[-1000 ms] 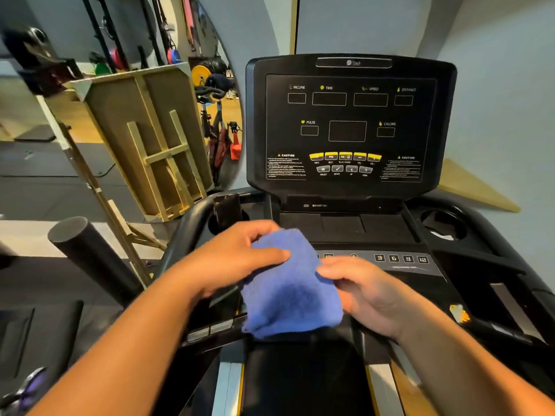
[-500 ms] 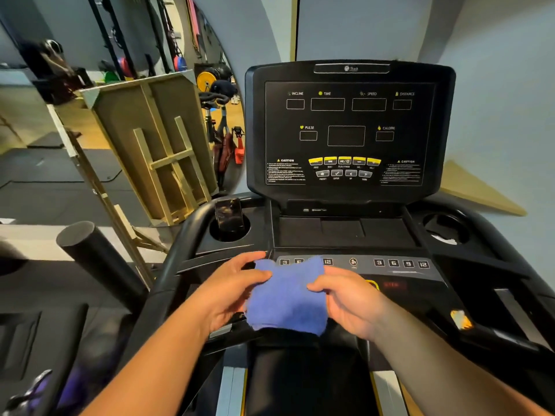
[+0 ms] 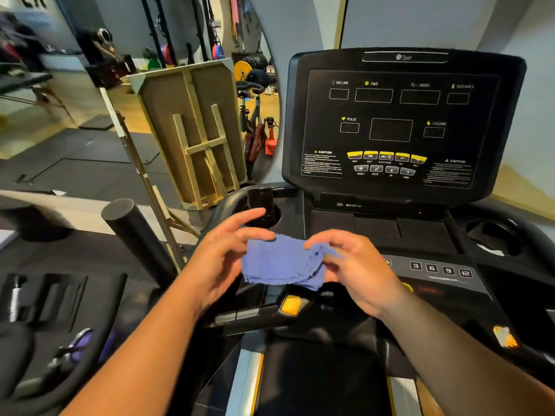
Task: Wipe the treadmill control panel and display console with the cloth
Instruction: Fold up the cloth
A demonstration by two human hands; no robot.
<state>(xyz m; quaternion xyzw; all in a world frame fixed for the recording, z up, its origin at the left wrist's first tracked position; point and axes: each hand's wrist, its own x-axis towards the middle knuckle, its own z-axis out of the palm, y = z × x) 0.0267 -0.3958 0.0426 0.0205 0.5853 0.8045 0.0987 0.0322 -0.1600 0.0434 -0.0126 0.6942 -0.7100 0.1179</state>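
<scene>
A folded blue cloth hangs between my two hands, just above the treadmill's lower control panel with its numbered speed keys. My left hand pinches the cloth's left edge with thumb and fingers, the other fingers spread. My right hand grips its right side, the fabric bunched under the fingers. Behind and above stands the black display console, dark, with yellow buttons along its lower part. The cloth touches neither panel nor console.
A dark phone-like object stands in the left cup holder; the right cup holder holds a scrap of white. A black handlebar end juts up at the left. A wooden frame leans against the mirror.
The view has shifted so the hands and cloth sit further right. The cloth has been folded over on its right side, and my left fingers have opened out.
</scene>
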